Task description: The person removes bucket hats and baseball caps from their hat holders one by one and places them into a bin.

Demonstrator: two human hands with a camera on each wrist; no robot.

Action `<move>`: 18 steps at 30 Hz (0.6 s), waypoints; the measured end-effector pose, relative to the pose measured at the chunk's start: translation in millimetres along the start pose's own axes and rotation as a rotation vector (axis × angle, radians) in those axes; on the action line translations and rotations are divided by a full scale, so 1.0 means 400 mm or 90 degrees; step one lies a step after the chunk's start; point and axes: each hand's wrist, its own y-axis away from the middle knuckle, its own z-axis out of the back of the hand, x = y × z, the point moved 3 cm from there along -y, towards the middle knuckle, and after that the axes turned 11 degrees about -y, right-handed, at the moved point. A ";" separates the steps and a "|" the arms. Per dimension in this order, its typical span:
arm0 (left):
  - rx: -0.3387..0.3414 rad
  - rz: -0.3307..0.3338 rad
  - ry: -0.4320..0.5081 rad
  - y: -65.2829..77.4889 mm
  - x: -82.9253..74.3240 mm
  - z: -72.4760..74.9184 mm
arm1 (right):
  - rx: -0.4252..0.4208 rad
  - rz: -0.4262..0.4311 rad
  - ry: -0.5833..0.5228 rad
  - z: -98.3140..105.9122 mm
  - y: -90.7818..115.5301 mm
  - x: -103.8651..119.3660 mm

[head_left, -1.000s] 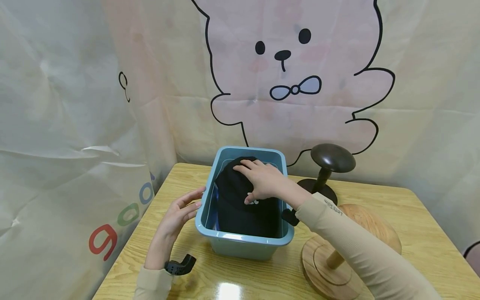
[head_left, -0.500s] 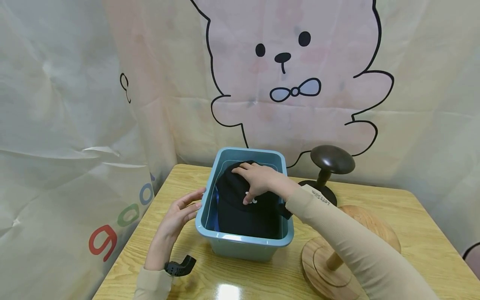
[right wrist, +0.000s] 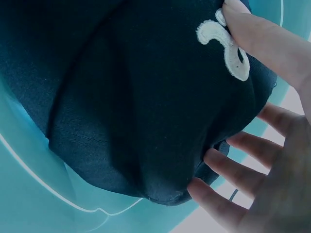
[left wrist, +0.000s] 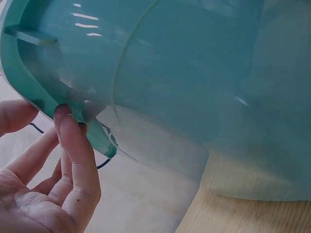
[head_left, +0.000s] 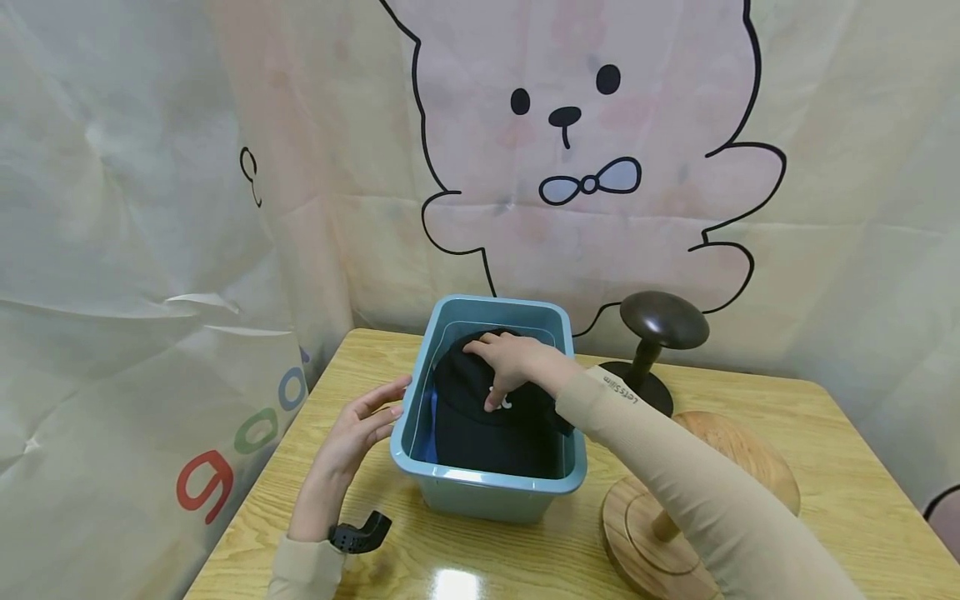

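A black baseball cap (head_left: 495,437) with a white emblem sits inside a light blue plastic bin (head_left: 491,477), its brim toward the near end. My right hand (head_left: 513,367) holds the crown, thumb beside the emblem (right wrist: 234,54). In the right wrist view the other fingers (right wrist: 233,174) press into the cloth at the crown's side. My left hand (head_left: 358,433) touches the bin's left rim from outside. The left wrist view has its fingertips under the rim (left wrist: 39,92). Something blue (head_left: 430,429) shows beside the cap's brim, mostly hidden.
A dark mushroom-shaped stand (head_left: 663,321) stands behind the bin to the right. Nearer, a wooden stand (head_left: 738,454) is partly covered by my right sleeve. The wooden table (head_left: 378,358) meets a bear-print cloth (head_left: 600,242) at the back.
My right hand and the cap have sunk slightly lower in the bin, the forearm shifting a little left. The left hand stays at the rim.
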 end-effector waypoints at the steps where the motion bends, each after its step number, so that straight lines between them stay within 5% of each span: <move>1: 0.000 0.002 -0.001 0.000 0.000 0.000 | 0.004 -0.004 0.001 -0.002 -0.002 -0.001; 18: 0.001 0.011 -0.003 -0.002 0.001 0.001 | 0.030 -0.032 0.023 -0.029 -0.022 0.003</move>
